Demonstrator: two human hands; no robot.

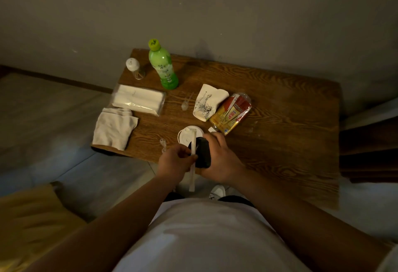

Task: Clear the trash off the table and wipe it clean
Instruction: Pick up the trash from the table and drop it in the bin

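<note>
Left hand (175,159) fingers pinch wrapped straw (192,159), long axis 12–6, over surface (280,121) near edge; right hand (217,157) at 3 o'clock clamps a dark object (202,153), possibly a cup.

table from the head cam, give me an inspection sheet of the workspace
surface: wooden table, small scraps near the middle
job's things: crumpled paper cup, snack wrapper, white lid, folded cloth
clutter: green bottle, small jar, tissue pack
grippers: left hand holds a wrapped straw; right hand grips a dark cup
cables: nothing seen
surroundings: grey wall, dim light
</note>
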